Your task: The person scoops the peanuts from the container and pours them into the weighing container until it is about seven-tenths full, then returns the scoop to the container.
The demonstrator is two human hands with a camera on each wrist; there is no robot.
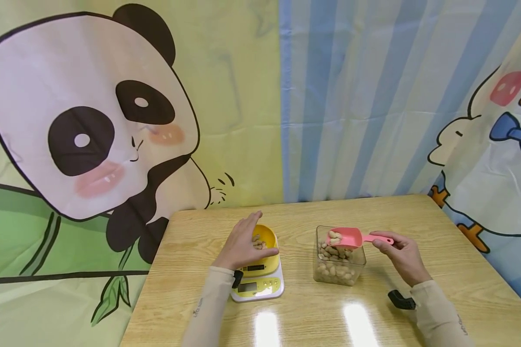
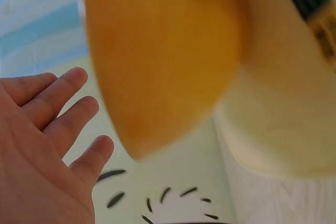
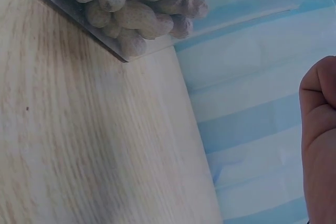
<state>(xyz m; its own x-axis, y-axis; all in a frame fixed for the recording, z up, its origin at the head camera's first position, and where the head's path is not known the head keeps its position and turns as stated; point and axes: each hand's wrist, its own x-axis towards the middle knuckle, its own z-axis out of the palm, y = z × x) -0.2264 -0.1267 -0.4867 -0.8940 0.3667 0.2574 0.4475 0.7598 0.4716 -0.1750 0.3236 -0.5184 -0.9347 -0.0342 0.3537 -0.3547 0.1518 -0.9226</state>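
Observation:
My right hand [image 1: 404, 254] grips the handle of a pink scoop [image 1: 350, 237], which carries a few peanuts [image 1: 335, 235] near its front lip. The scoop hangs over the rim of a clear square container [image 1: 339, 275] holding many unshelled peanuts [image 3: 137, 17]. On the left, my left hand [image 1: 242, 245] hovers beside a yellow bowl [image 1: 266, 234], fingers extended and thumb spread. Several peanuts [image 1: 258, 242] lie in that bowl, which sits on a yellow-and-white kitchen scale [image 1: 269, 285]. The bowl [image 2: 163, 66] looms close to the fingers in the left wrist view.
A light wooden table [image 1: 304, 313] carries the scale and the container, set apart side by side. Behind it hangs a curtain [image 1: 252, 159] printed with a panda and a white bird. Black wrist straps show at both sleeves.

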